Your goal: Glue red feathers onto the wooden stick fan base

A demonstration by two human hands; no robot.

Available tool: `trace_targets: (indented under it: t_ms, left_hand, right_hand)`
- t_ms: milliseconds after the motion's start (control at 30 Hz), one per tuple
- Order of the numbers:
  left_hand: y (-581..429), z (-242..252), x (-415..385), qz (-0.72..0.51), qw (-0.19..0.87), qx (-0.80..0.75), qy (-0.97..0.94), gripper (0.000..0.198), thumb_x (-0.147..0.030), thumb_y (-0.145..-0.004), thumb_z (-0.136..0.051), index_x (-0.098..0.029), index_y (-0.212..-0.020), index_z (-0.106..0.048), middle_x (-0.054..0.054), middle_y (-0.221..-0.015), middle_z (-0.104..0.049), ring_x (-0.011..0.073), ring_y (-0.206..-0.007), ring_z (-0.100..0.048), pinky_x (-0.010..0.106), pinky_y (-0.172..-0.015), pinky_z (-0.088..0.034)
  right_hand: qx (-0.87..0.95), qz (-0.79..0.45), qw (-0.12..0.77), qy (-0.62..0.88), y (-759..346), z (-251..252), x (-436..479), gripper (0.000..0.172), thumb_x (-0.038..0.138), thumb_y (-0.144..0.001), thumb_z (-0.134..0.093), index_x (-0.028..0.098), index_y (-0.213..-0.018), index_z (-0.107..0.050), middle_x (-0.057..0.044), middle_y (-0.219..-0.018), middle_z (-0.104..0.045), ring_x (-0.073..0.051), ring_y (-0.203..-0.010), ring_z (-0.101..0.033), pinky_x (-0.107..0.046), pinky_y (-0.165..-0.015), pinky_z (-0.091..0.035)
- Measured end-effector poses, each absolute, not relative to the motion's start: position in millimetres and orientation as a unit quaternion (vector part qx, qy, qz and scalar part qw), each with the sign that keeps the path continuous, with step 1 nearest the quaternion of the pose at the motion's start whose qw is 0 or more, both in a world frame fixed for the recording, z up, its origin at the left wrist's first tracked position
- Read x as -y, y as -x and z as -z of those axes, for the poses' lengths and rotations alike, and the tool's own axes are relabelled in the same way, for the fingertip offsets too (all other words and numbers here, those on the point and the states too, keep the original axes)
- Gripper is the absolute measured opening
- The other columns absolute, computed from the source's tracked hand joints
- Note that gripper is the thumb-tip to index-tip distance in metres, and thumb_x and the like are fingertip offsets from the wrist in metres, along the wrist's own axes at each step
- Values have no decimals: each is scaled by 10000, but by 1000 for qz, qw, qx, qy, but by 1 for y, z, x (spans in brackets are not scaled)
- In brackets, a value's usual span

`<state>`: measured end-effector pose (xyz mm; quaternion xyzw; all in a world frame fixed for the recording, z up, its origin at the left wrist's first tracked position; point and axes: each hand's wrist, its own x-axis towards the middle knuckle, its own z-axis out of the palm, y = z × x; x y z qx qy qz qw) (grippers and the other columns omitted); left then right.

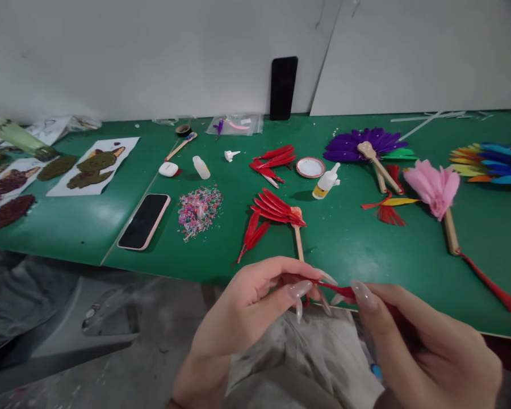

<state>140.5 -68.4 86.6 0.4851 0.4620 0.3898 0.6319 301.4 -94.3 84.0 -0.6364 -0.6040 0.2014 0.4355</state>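
Over lap, just short of green table (366, 244) edge, red feather (338, 291) held between both hands. Left hand (255, 295): thumb and forefinger pinched on one end, other fingers loosely curled. Right hand (417, 335): thumb and forefinger pinched on other end; rest of feather hidden, possibly more than one gripped. Step judged: single feather being readied by hand. Part-feathered red fan (281, 209) lies on table just ahead, loose red feathers (251, 236) beside it, glue bottle (326, 183) further right. Next move judged to call for light, steady pinch; thin feather easily bent.
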Motion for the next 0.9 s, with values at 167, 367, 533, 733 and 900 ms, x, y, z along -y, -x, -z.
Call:
trace_targets:
  t_ms: [167,367,533,733,900]
  left_hand:
    - [-135,-84,64,-371,668,-432,-479,128,-250,-857,-602,-230,-927,-707,33,-765,-723,143,-646,-637,252,-564,-493]
    - [-134,-84,63,-374,702,-421,-437,124,-258,-850,-615,-204,-917,-705,36,-735,-706,131,-629,-622,240,-560,-466]
    - [-139,-84,64,-387,721,-425,-386,116,-252,-839,-629,-166,-886,-690,40,-721,-683,126,-637,-616,224,-571,-450]
    - [-145,-77,62,-477,702,-383,-365,257,-377,-912,-505,-175,-964,-656,17,-616,-633,86,-500,-533,193,-458,-365]
    - [-152,-72,60,-543,618,-411,-393,221,-380,-915,-503,-189,-868,-605,-37,-516,-535,65,-432,-484,174,-408,-336]
  right_hand:
    - [608,-195,432,636,-300,-86,96,213,320,-837,-582,246,-660,-673,41,-360,-403,-81,-290,-336,-203,-258,-234]
    - [607,-199,419,646,-298,-88,98,252,341,-864,-560,229,-675,-682,29,-377,-459,-86,-294,-389,-195,-261,-277]
    - [618,-193,411,642,-300,-87,98,252,330,-864,-563,207,-680,-685,47,-369,-414,-69,-302,-344,-171,-259,-244]
    - [634,-202,442,602,-302,-84,96,183,255,-858,-579,214,-700,-660,57,-418,-426,-56,-332,-366,-143,-286,-269]
    - [665,-301,411,546,-303,-80,94,193,254,-890,-545,221,-725,-638,72,-421,-449,-58,-344,-423,-124,-337,-352]
